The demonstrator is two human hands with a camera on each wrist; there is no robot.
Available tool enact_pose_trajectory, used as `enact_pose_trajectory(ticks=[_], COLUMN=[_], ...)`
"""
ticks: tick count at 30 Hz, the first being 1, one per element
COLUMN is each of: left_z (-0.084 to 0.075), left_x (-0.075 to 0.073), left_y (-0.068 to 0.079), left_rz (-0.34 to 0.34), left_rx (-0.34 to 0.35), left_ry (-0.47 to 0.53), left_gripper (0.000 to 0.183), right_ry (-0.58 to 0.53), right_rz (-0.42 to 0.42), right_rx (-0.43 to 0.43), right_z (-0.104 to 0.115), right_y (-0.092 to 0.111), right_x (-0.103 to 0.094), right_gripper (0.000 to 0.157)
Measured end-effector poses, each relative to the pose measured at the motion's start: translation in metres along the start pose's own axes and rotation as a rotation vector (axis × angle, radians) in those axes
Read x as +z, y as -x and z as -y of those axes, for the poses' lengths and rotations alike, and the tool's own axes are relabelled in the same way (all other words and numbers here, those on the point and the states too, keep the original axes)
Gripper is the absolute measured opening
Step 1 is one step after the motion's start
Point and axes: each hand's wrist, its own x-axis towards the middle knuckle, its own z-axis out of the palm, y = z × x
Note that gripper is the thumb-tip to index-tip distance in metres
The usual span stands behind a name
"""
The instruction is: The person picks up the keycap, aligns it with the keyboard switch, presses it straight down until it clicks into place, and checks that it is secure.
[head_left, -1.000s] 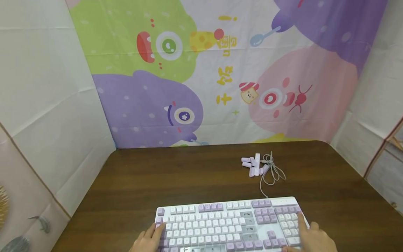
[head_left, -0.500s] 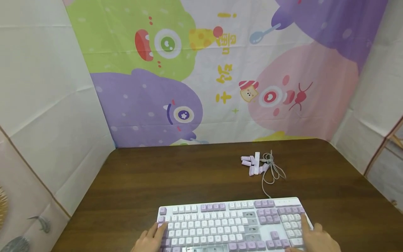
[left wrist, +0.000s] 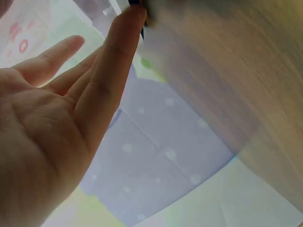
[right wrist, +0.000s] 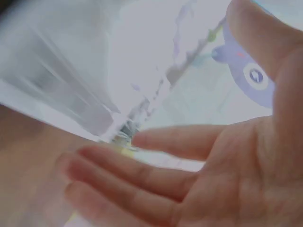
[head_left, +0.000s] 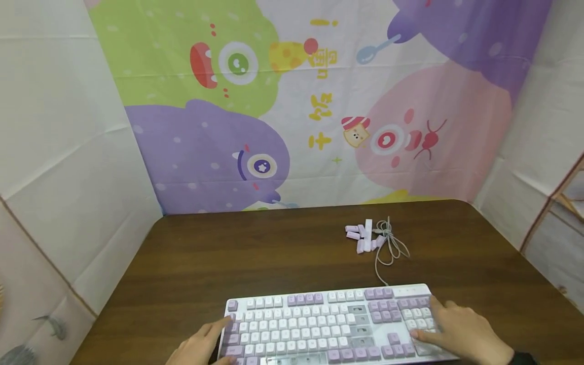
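Note:
A white and lilac computer keyboard (head_left: 292, 324) lies near the front of the table in the head view. Bare key sockets (head_left: 362, 330) show right of its letter keys and along its bottom row. My left hand (head_left: 198, 344) is at its left edge, a fingertip touching the side; in the left wrist view its fingers are nearly straight. My right hand (head_left: 461, 327) is at the right edge, thumb over the number pad; the right wrist view shows its fingers extended and spread. Several loose keycaps (head_left: 353, 235), including one long bar (head_left: 368, 235), lie behind the keyboard.
The keyboard's cable (head_left: 389, 243) is bundled beside the loose keycaps and runs to the keyboard's back edge. The brown wooden table (head_left: 219, 258) meets a cartoon-print cloth (head_left: 219, 147) at the back. Pale cloth walls (head_left: 68, 126) stand on both sides.
My left hand has shifted outward from the keys to the keyboard's side. My right hand has turned inward, its thumb now over the number pad. The head view has shifted slightly.

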Motion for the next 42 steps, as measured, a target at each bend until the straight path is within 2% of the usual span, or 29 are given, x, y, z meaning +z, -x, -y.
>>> enact_pose_trajectory(ticks=[4, 7, 11, 15, 19, 22, 26, 28, 30, 36, 40, 42], left_z=[0.005, 0.006, 0.006, 0.006, 0.008, 0.008, 0.006, 0.004, 0.003, 0.001, 0.0, 0.0], left_x=[0.001, 0.006, 0.014, 0.019, 0.024, 0.03, 0.041, 0.046, 0.047, 0.046, 0.039, 0.038], left_y=[0.001, 0.002, 0.003, 0.005, 0.009, 0.01, 0.007, 0.006, 0.005, 0.003, 0.003, 0.004], left_rz=[-0.036, -0.069, -0.091, -0.151, -0.286, -0.446, -0.678, -0.726, -0.711, -0.581, -0.449, -0.389], left_rx=[0.012, 0.034, 0.029, 0.048, 0.067, 0.106, 0.175, 0.201, 0.199, 0.16, 0.108, 0.077], left_ry=[-0.002, -0.01, 0.003, 0.0, -0.072, -0.137, -0.218, -0.245, -0.261, -0.269, -0.217, -0.187], left_gripper=[0.076, 0.076, 0.076, 0.08, 0.08, 0.077, 0.072, 0.072, 0.074, 0.077, 0.073, 0.071], right_ry=[-0.059, -0.065, 0.093, 0.208, 0.255, 0.3, 0.335, 0.347, 0.362, 0.37, 0.282, 0.203], right_rz=[-0.119, -0.212, -0.408, -0.556, -0.578, -0.589, -0.642, -0.674, -0.694, -0.734, -0.732, -0.688], right_rx=[-0.175, -0.285, -0.372, -0.395, -0.373, -0.348, -0.331, -0.335, -0.34, -0.378, -0.411, -0.403], right_z=[0.011, 0.025, 0.037, 0.04, 0.046, 0.051, 0.057, 0.057, 0.056, 0.053, 0.053, 0.053], right_y=[-0.038, -0.077, -0.125, -0.153, -0.165, -0.171, -0.177, -0.178, -0.179, -0.18, -0.174, -0.166], right_x=[-0.038, -0.055, -0.053, -0.038, -0.024, -0.014, -0.006, -0.002, 0.0, 0.001, -0.011, -0.022], right_gripper=[0.073, 0.051, 0.025, 0.02, 0.022, 0.02, 0.013, 0.01, 0.01, 0.012, 0.011, 0.011])
